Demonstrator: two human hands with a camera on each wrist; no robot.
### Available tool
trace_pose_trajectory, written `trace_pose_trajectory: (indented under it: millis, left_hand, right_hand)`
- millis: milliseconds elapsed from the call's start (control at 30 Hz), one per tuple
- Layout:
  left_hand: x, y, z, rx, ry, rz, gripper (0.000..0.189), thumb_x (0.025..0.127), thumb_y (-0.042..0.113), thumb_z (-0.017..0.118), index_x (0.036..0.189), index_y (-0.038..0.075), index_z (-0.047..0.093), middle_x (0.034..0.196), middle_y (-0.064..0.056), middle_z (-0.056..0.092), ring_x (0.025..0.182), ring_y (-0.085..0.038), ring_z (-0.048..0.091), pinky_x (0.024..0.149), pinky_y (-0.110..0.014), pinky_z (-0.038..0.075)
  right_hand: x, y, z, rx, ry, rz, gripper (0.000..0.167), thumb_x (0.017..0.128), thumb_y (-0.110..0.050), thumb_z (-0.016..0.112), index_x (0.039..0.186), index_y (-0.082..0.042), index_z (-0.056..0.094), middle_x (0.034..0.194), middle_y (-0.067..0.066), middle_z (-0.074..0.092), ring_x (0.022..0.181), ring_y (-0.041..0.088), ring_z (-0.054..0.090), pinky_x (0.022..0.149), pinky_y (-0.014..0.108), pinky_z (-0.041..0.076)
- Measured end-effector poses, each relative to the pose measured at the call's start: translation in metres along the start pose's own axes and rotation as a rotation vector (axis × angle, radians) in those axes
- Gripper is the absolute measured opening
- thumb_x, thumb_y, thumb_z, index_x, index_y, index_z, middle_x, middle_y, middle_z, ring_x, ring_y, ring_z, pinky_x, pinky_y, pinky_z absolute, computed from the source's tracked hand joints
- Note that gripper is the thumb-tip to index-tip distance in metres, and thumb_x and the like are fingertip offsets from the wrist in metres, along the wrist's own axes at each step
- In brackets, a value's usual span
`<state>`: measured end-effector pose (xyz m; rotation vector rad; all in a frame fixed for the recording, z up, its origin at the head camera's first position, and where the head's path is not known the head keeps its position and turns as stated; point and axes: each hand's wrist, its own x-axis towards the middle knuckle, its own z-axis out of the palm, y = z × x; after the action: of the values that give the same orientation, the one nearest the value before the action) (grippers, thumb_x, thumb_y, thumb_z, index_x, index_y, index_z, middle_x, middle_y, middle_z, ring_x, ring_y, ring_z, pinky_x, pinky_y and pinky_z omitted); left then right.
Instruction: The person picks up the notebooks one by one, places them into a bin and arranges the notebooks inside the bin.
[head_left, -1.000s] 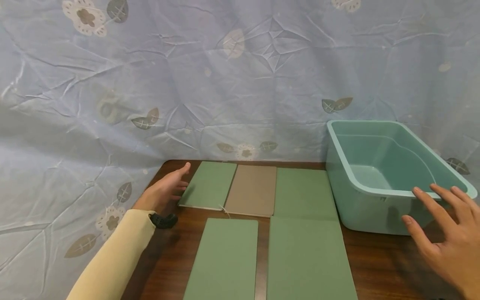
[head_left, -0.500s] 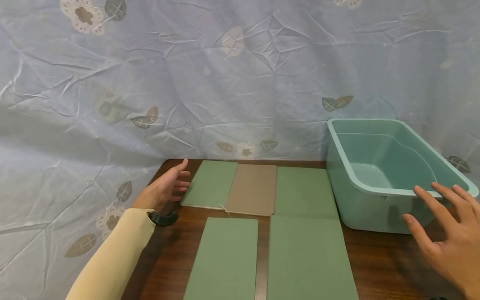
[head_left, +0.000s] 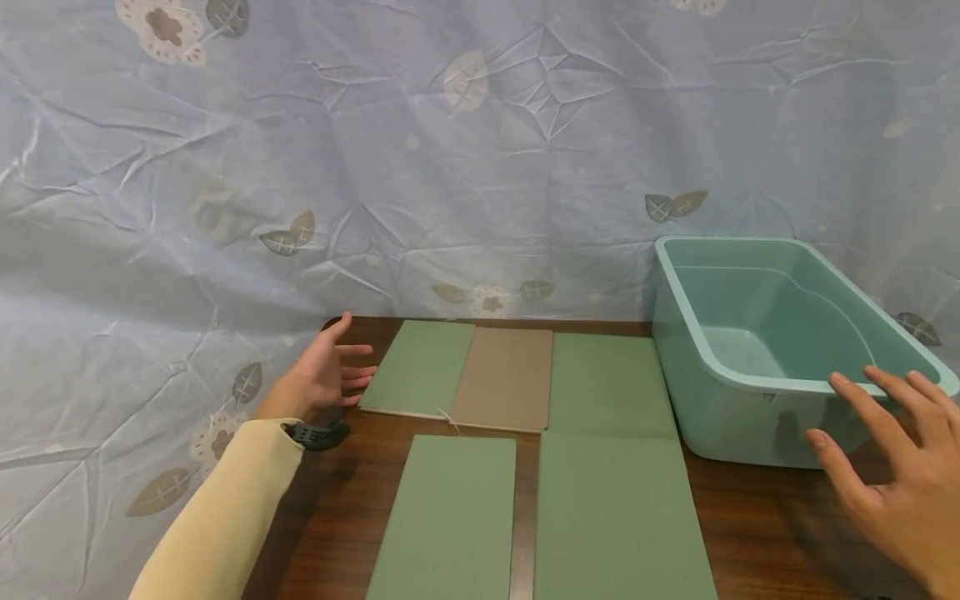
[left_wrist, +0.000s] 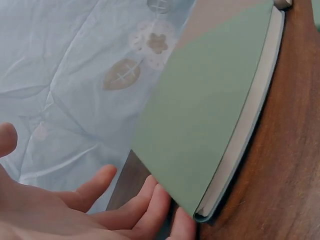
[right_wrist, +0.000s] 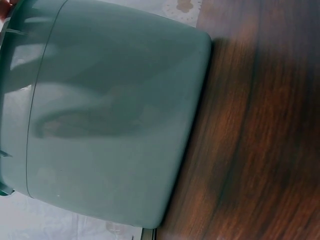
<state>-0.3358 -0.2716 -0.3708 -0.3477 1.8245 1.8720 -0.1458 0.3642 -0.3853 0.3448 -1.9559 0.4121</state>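
My left hand (head_left: pixel 318 375) is spread at the left edge of a small green hardcover notebook (head_left: pixel 420 367), thumb raised away from it. In the left wrist view, lower fingertips (left_wrist: pixel 159 192) meet the notebook's near corner; whether they press it I cannot tell. Pale page edges show along its side. A brown notebook (head_left: pixel 504 379) lies right beside it, and a thin pale string (head_left: pixel 448 415) sticks out at their front. My right hand (head_left: pixel 900 467) hovers with spread fingers at the front rim of a teal plastic tub (head_left: pixel 720 408), holding nothing; contact with the rim is unclear.
Further flat green covers lie on the dark wooden table (head_left: pixel 757 533): one at front left (head_left: pixel 457 517), one at front right (head_left: pixel 615 508), one behind it (head_left: pixel 607 383). A floral cloth (head_left: pixel 480 167) hangs behind the table and along its left side.
My left hand has shifted slightly left, its thumb swinging away from the small green notebook and its fingers spreading. My right hand stays almost still by the tub.
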Motion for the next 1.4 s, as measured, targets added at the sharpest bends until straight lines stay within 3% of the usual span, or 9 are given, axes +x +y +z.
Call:
trace_pose_trajectory:
  millis: [233, 367, 433, 500, 567, 633, 700, 1200, 1400]
  left_hand:
    - [-0.007, 0.004, -0.011, -0.075, -0.063, -0.024, 0.105, 0.099, 0.082, 0.034, 0.172, 0.012, 0.005, 0.174, -0.023, 0.018, 0.142, -0.033, 0.038, 0.113, -0.055, 0.034]
    - [-0.004, 0.003, -0.014, 0.044, -0.093, -0.032, 0.087, 0.111, 0.061, 0.032, 0.171, 0.005, 0.004, 0.178, -0.024, 0.009, 0.15, -0.035, 0.036, 0.119, -0.053, 0.037]
    - [-0.001, 0.0, -0.014, 0.122, -0.11, -0.024, 0.075, 0.115, 0.045, 0.035, 0.17, 0.002, 0.008, 0.175, -0.025, 0.018, 0.146, -0.032, 0.044, 0.117, -0.048, 0.043]
    - [0.002, -0.003, -0.014, 0.173, -0.115, -0.004, 0.067, 0.115, 0.029, 0.04, 0.169, -0.001, 0.014, 0.163, -0.025, 0.043, 0.133, -0.026, 0.059, 0.111, -0.044, 0.052]
    - [0.005, -0.005, -0.012, 0.17, -0.109, 0.021, 0.064, 0.113, 0.015, 0.045, 0.167, -0.004, 0.017, 0.138, -0.017, 0.066, 0.114, -0.019, 0.07, 0.102, -0.041, 0.059]
    - [0.009, -0.008, -0.011, 0.153, -0.108, 0.047, 0.066, 0.109, 0.005, 0.049, 0.166, -0.006, 0.018, 0.113, -0.006, 0.075, 0.099, -0.014, 0.074, 0.095, -0.04, 0.063]
    - [0.011, -0.009, -0.009, 0.137, -0.117, 0.067, 0.068, 0.107, -0.001, 0.051, 0.166, -0.009, 0.017, 0.099, 0.001, 0.076, 0.092, -0.012, 0.075, 0.091, -0.04, 0.065]
    - [0.013, -0.008, 0.001, 0.133, -0.119, 0.163, 0.067, 0.104, -0.005, 0.051, 0.163, -0.01, 0.02, 0.104, 0.001, 0.073, 0.095, -0.016, 0.076, 0.089, -0.044, 0.066]
    - [0.014, -0.01, 0.006, 0.091, -0.143, 0.181, 0.068, 0.103, -0.007, 0.051, 0.162, -0.008, 0.02, 0.11, -0.002, 0.072, 0.097, -0.02, 0.077, 0.094, -0.053, 0.064]
  right_hand:
    - [0.001, 0.001, 0.001, 0.013, 0.011, -0.004, 0.073, 0.102, -0.067, 0.056, 0.135, -0.004, 0.071, 0.139, 0.037, 0.061, 0.143, 0.058, 0.045, 0.131, 0.059, 0.026]
    - [0.001, 0.0, 0.001, 0.017, 0.01, -0.002, 0.073, 0.103, -0.067, 0.055, 0.135, -0.004, 0.071, 0.138, 0.037, 0.06, 0.142, 0.059, 0.045, 0.131, 0.059, 0.025]
    - [0.002, -0.001, 0.001, 0.029, 0.024, -0.005, 0.073, 0.102, -0.066, 0.057, 0.133, -0.003, 0.072, 0.136, 0.038, 0.061, 0.141, 0.059, 0.046, 0.131, 0.058, 0.026]
    - [0.004, -0.003, 0.002, 0.038, 0.042, -0.011, 0.073, 0.102, -0.066, 0.058, 0.131, -0.002, 0.073, 0.134, 0.038, 0.062, 0.139, 0.06, 0.047, 0.13, 0.058, 0.027]
    - [0.006, -0.005, 0.003, 0.046, 0.059, -0.018, 0.072, 0.101, -0.066, 0.059, 0.13, -0.001, 0.074, 0.132, 0.039, 0.062, 0.138, 0.06, 0.048, 0.13, 0.057, 0.029]
    - [0.007, -0.007, 0.003, 0.047, 0.069, -0.026, 0.072, 0.101, -0.065, 0.059, 0.129, 0.0, 0.074, 0.13, 0.039, 0.063, 0.137, 0.059, 0.05, 0.13, 0.057, 0.03]
    - [0.008, -0.008, 0.003, 0.045, 0.071, -0.032, 0.072, 0.102, -0.065, 0.059, 0.128, 0.0, 0.074, 0.129, 0.039, 0.063, 0.137, 0.058, 0.051, 0.129, 0.057, 0.03]
    - [0.009, -0.007, 0.003, 0.04, 0.079, -0.039, 0.071, 0.102, -0.064, 0.058, 0.128, 0.0, 0.074, 0.128, 0.039, 0.062, 0.137, 0.056, 0.051, 0.129, 0.056, 0.03]
    - [0.007, -0.009, 0.003, 0.044, 0.079, -0.034, 0.071, 0.102, -0.065, 0.059, 0.129, -0.001, 0.074, 0.129, 0.039, 0.063, 0.139, 0.053, 0.051, 0.13, 0.055, 0.03]
